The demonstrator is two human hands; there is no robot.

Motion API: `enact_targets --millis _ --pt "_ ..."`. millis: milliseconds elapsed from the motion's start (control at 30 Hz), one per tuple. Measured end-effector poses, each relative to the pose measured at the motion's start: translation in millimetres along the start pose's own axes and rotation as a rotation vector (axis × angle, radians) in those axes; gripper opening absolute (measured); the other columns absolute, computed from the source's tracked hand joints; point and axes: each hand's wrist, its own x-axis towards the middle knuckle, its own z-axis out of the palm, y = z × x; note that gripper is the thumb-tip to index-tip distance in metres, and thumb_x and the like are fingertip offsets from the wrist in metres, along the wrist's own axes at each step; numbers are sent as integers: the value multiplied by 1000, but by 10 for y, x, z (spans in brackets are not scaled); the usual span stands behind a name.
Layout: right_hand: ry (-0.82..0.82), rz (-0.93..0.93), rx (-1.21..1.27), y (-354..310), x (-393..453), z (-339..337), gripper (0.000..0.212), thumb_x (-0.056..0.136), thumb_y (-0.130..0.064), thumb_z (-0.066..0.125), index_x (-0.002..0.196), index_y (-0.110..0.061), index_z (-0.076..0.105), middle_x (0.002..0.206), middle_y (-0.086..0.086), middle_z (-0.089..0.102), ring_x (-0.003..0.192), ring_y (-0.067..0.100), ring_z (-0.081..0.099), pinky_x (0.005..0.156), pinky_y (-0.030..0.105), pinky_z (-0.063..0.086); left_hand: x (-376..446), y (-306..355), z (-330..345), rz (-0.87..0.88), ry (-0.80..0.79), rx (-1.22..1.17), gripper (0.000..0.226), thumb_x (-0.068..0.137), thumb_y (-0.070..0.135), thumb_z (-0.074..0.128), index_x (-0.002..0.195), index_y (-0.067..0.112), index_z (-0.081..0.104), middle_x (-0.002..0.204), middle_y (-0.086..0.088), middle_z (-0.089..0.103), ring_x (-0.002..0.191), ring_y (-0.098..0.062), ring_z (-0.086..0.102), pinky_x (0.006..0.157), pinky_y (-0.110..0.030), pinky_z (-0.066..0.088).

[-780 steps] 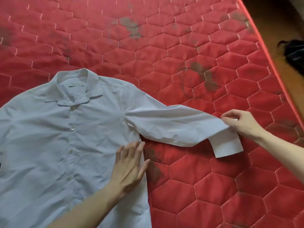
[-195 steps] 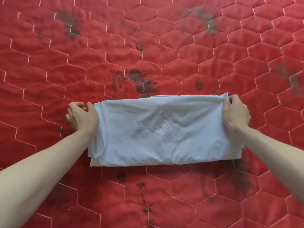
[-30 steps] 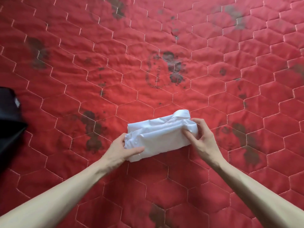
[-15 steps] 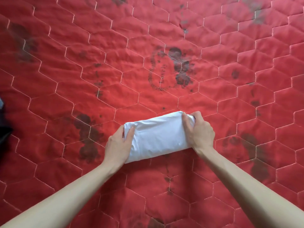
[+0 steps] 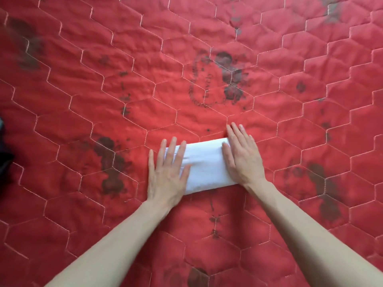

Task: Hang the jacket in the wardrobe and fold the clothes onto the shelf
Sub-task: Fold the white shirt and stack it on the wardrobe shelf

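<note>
A pale blue-white shirt, folded into a small compact rectangle, lies on the red quilted mattress a little below the middle of the view. My left hand presses flat on its left end, fingers straight and spread. On the right end my right hand lies flat as well, its fingertips reaching past the far edge onto the mattress. Only the middle strip of the bundle shows between the two hands.
The mattress has white hexagon stitching and several dark printed patches. A dark garment pokes in at the left edge. No wardrobe or shelf is in view.
Half a second ago both hands gripped the bundle's ends with curled fingers. Now the fingers are straight and the palms press down on the folded shirt, which lies flatter.
</note>
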Motion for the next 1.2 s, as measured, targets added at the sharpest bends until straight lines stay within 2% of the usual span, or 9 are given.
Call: enact_targets --millis 167,267,400,533,600,667,767,1000,1200 --pt "51 115 142 -33 -22 -72 62 108 -49 38 160 -16 37 168 7 32 155 27 29 123 49 31 -69 215 -118 -367 46 -88 76 101 61 47 162 21 26 159 -14 30 143 -34 32 112 -53 34" --pt "121 501 249 -145 -177 -234 81 91 -68 61 154 -22 40 149 4 47 135 27 48 107 48 44 -115 372 -258 -710 8 -331 86 90 66 59 149 9 33 140 -16 41 128 -42 44 100 -56 42" --pt "-84 790 448 -199 -214 -423 77 79 -77 68 133 -25 50 128 -1 62 118 26 61 99 45 49 -8 429 -482 -999 -82 -594 77 92 64 60 133 4 36 141 -21 43 131 -47 47 101 -51 41" --pt "-241 762 668 -142 -224 -536 63 78 -73 67 115 -22 70 111 -7 72 102 16 70 94 42 57 83 166 -498 -1014 -159 -870 95 86 63 71 144 -6 40 139 -20 58 125 -36 60 104 -42 50" --pt "-258 654 729 -173 -287 -638 40 92 -62 62 110 -27 73 109 -10 74 103 13 70 93 39 57 77 69 -529 -995 -168 -1075 82 84 56 78 135 -3 55 126 -13 67 111 -29 69 93 -39 58" --pt "-221 615 791 -203 -369 -724 35 97 -58 60 109 -28 74 110 -10 75 101 10 72 85 34 57 59 8 -633 -963 -235 -1262 63 86 48 81 126 2 65 114 -9 75 98 -24 75 78 -34 61" --pt "-190 628 948 -286 -494 -910 29 98 -54 63 102 -29 76 105 -9 78 87 3 74 76 30 58 -6 10 -931 -847 -364 -1486 49 92 44 75 129 12 67 111 -8 79 95 -25 78 73 -38 63" --pt "-159 642 1116 -641 -774 -1874 50 95 -60 63 119 -18 76 114 2 79 109 22 75 104 50 55 -376 289 -1881 -618 -300 -1547 36 99 39 67 127 16 67 117 -9 78 106 -28 75 86 -43 62" --pt "-143 527 1100 -1164 -1185 -3183 39 97 -55 62 110 -23 78 108 0 80 98 18 77 87 40 61 -977 630 -3217 -484 -144 -1544 36 97 34 69 124 9 69 116 -14 77 100 -27 76 78 -37 64"
